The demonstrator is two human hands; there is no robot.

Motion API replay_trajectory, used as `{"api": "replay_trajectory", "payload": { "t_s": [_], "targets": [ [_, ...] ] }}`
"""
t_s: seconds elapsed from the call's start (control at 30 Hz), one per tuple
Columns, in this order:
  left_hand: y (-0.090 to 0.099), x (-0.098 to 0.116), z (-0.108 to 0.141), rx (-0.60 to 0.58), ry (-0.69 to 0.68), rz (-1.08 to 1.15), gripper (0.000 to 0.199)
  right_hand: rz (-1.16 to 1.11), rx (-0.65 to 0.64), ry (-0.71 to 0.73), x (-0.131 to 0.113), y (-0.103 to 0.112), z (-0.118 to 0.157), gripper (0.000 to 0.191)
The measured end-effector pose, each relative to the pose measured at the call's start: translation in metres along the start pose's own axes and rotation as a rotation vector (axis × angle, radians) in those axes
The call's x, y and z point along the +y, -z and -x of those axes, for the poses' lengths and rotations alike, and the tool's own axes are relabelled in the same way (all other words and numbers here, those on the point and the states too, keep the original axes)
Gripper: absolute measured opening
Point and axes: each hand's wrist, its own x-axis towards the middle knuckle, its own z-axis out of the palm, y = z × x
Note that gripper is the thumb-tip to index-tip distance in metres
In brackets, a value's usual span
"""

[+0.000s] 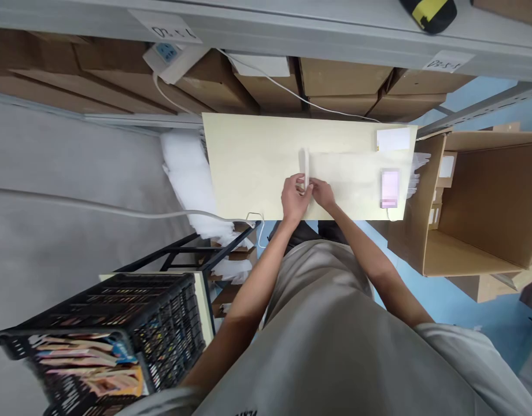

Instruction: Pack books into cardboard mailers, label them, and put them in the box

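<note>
A thin white flat item (306,164) stands on edge on the pale yellow tabletop (248,156); its kind cannot be made out. At its near end, my left hand (294,198) is closed with thumb and fingers around it. My right hand (324,193) pinches the same end from the right, its fingertips partly hidden. To the right of the item, a thin white sheet (346,173) lies flat across the board, reaching towards a phone (390,189) with a cable.
A white label sheet (393,139) lies at the board's far right corner. White foam wrap (185,173) hangs at the left. An open cardboard box (478,254) stands right, a black crate (162,335) lower left. Shelving with boxes (344,78) and a power strip (174,60) borders the far side.
</note>
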Motion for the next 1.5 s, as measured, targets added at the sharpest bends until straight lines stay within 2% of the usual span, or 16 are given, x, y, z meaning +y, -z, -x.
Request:
{"api": "replay_trajectory", "payload": {
  "t_s": [0.1,0.17,0.27,0.33,0.4,0.47,0.53,0.67,0.77,0.87,1.03,1.17,1.23,1.33,1.4,1.5],
  "targets": [
    [-0.038,0.011,0.000,-0.023,-0.041,-0.043,0.037,-0.203,0.121,0.027,0.020,0.026,0.003,0.045],
    [-0.062,0.013,-0.003,-0.047,-0.053,-0.055,0.036,-0.245,0.193,0.035,0.034,0.041,0.007,0.044],
    [-0.091,0.009,-0.009,-0.114,-0.037,-0.083,0.035,-0.166,0.228,0.015,0.049,0.055,0.013,0.037],
    [-0.097,0.002,-0.013,-0.163,0.004,-0.119,0.033,-0.079,0.242,-0.013,0.055,0.058,0.015,0.033],
    [-0.090,-0.008,-0.018,-0.138,0.030,-0.154,0.036,-0.003,0.246,-0.045,0.060,0.057,0.017,0.030],
    [-0.076,-0.019,-0.023,-0.029,0.051,-0.183,0.040,0.045,0.214,-0.082,0.063,0.054,0.019,0.030],
    [-0.060,-0.030,-0.028,0.051,0.144,-0.189,0.040,0.073,0.160,-0.106,0.064,0.050,0.020,0.030],
    [-0.042,-0.044,-0.042,-0.024,0.412,-0.069,0.029,0.111,0.134,-0.086,0.062,0.043,0.023,0.031],
    [-0.032,-0.050,-0.053,-0.028,0.456,0.011,0.028,0.111,0.121,-0.048,0.054,0.033,0.022,0.040],
    [-0.006,-0.060,-0.060,0.071,0.445,0.056,0.027,0.128,0.037,-0.006,0.033,0.012,0.014,0.046],
    [0.063,-0.080,-0.058,0.250,0.416,0.074,0.021,0.225,-0.158,0.074,-0.029,-0.048,-0.004,0.060],
    [0.098,-0.078,-0.048,0.333,0.366,0.037,0.020,0.287,-0.198,0.159,-0.070,-0.089,-0.007,0.075],
    [0.102,-0.069,-0.042,0.334,0.330,0.006,0.022,0.281,-0.203,0.176,-0.077,-0.098,-0.007,0.079],
    [0.094,-0.052,-0.033,0.266,0.259,-0.043,0.026,0.187,-0.210,0.159,-0.068,-0.093,-0.009,0.078],
    [0.079,-0.040,-0.027,0.207,0.195,-0.066,0.027,0.077,-0.202,0.139,-0.054,-0.078,-0.010,0.071],
    [0.044,-0.028,-0.021,0.136,0.118,-0.061,0.029,-0.056,-0.121,0.135,-0.030,-0.046,-0.011,0.054]
  ]
}}
